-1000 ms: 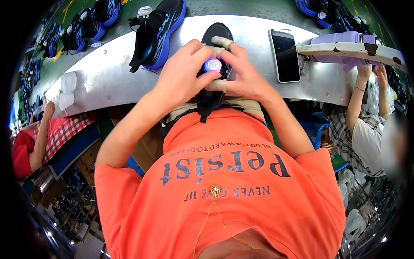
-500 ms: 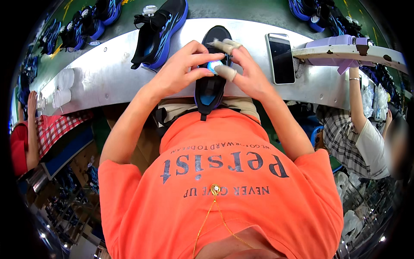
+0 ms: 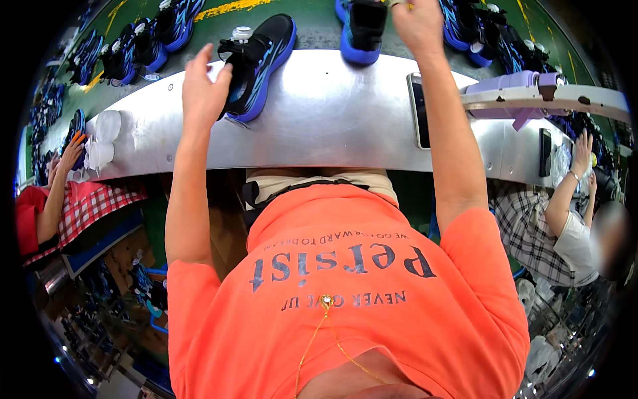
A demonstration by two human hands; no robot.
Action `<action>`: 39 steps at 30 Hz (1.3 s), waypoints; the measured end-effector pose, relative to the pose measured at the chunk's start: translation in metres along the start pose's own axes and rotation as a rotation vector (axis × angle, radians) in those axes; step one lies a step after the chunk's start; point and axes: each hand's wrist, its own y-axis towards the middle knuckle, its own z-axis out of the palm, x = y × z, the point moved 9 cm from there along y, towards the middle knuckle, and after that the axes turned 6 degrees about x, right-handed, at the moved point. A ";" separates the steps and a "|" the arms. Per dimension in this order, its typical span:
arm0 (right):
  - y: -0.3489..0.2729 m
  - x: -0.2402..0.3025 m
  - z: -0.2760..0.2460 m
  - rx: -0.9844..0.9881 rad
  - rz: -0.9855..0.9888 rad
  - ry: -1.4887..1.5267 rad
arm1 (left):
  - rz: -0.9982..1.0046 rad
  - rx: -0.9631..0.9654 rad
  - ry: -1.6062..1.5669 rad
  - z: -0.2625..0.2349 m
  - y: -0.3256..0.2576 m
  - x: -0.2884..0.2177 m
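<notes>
My left hand (image 3: pixel 205 90) is held over the table at the left, its thumb and fingers apart. Its thumb overlaps the opening of a black shoe with a blue sole (image 3: pixel 266 63), toe pointing away, with a white round dial on its tongue; whether they touch I cannot tell. Far forward, my right hand (image 3: pixel 419 26) is beside a second black and blue shoe (image 3: pixel 362 43), heel toward me, on the green surface beyond the table. Pale covers show on its fingertips, which are partly cut off by the upper edge, so its grip is hidden.
A phone (image 3: pixel 417 110) lies on the curved metal table (image 3: pixel 319 126), partly behind my right forearm. A worn white bar (image 3: pixel 505 98) with a purple object crosses at right. White plastic cups (image 3: pixel 100 153) stand at left. Several shoes (image 3: pixel 169 26) line the green surface. Co-workers sit on both sides.
The shoe between my hands has left the near table edge; a shoe now stands on the far green surface by my right hand. My left hand has moved left to the other shoe.
</notes>
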 end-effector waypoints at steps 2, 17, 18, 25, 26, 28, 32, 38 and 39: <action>0.003 0.028 0.000 0.037 -0.029 -0.044 | -0.279 0.401 -0.158 0.045 -0.002 0.053; -0.126 0.066 0.102 0.931 -0.249 0.180 | -0.168 0.532 -0.367 0.070 -0.086 -0.036; -0.129 0.070 0.103 0.881 -0.331 0.127 | -0.245 0.528 -0.430 0.072 -0.085 -0.030; -0.136 0.081 0.098 0.989 -0.379 -0.262 | -0.269 0.299 -0.443 0.053 -0.082 -0.030; -0.136 0.076 0.101 1.049 -0.327 -0.268 | -0.301 0.363 -0.449 0.055 -0.087 -0.032; -0.134 0.073 0.101 1.063 -0.282 -0.181 | -0.373 0.491 -0.445 0.044 -0.094 -0.042; -0.135 0.076 0.100 1.055 -0.283 -0.096 | -0.178 0.409 -0.477 0.026 -0.091 -0.072; -0.133 0.081 0.086 0.962 -0.197 0.298 | -0.546 1.016 -0.847 0.072 -0.114 -0.067; -0.136 0.079 0.085 0.919 -0.179 0.258 | -0.549 1.010 -0.875 0.072 -0.120 -0.066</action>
